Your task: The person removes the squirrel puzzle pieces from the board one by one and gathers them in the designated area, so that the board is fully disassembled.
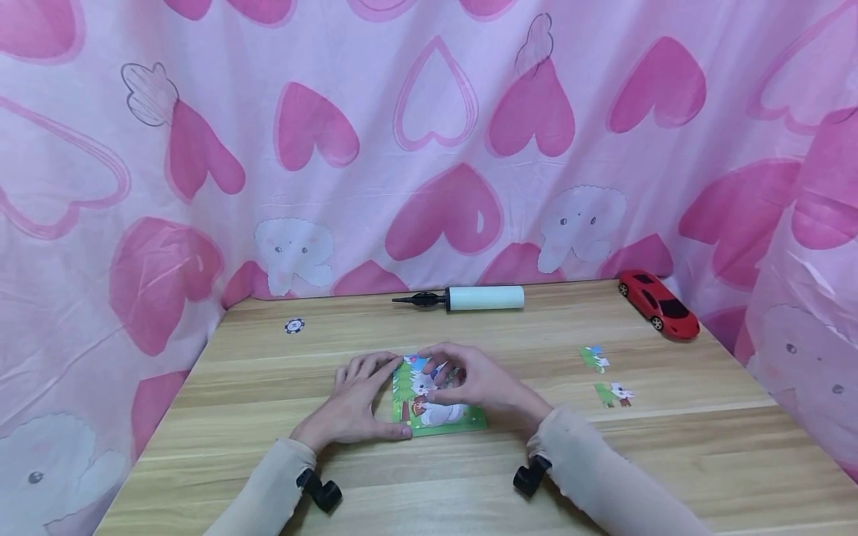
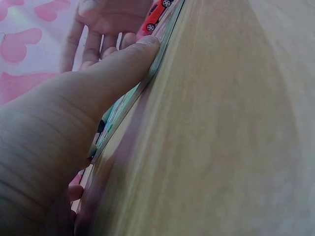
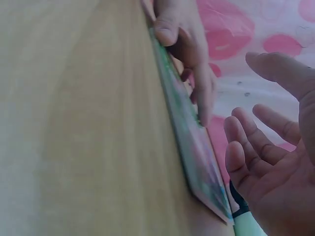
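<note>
A jigsaw puzzle board (image 1: 442, 418) with a cartoon white animal on green lies flat on the table. My left hand (image 1: 355, 406) rests along its left side, fingers extended. The left thumb (image 2: 133, 56) touches the near edge and the index finger reaches the far left corner. Above the right part of the board hovers my right hand (image 1: 479, 380), its fingers loosely bent and covering part of the picture. In the right wrist view those fingers (image 3: 258, 140) are spread apart with nothing between them. Two loose puzzle pieces, one farther (image 1: 593, 359) and one nearer (image 1: 613, 394), lie to the right.
A hand pump (image 1: 484, 298) with a black nozzle lies at the back of the wooden table (image 1: 415, 491). At the back right stands a red toy car (image 1: 660, 305). A poker chip (image 1: 294, 325) lies at the back left. A pink heart-patterned curtain (image 1: 442, 212) hangs behind.
</note>
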`<state>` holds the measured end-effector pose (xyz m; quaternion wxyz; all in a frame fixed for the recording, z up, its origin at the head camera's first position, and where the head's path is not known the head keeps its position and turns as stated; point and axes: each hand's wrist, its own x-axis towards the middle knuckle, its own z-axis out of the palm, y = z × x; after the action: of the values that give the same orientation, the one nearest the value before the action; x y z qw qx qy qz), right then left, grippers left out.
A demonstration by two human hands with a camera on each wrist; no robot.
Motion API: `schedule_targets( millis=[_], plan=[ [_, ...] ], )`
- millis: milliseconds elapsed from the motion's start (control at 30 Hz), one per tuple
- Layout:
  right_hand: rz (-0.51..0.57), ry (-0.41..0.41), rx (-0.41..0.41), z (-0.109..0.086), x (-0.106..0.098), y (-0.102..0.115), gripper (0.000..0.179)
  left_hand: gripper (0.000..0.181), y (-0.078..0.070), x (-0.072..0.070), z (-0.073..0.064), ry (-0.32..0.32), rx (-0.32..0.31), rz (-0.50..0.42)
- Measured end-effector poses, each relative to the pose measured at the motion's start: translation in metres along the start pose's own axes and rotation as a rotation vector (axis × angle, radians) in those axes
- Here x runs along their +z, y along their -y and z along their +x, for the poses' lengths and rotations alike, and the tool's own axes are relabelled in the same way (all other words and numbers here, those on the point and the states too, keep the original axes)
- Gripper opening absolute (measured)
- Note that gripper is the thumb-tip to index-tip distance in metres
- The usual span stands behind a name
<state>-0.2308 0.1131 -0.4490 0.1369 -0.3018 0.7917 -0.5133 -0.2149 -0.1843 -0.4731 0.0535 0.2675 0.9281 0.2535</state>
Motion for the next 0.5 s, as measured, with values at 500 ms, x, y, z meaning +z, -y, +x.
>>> schedule_targets(
  millis=[500],
  plan=[
    [-0.113, 0.046, -0.008, -0.001, 0.018, -0.008, 0.059, 0.128, -0.001, -0.001, -0.001, -0.008, 0.022, 0.0]
  ],
)
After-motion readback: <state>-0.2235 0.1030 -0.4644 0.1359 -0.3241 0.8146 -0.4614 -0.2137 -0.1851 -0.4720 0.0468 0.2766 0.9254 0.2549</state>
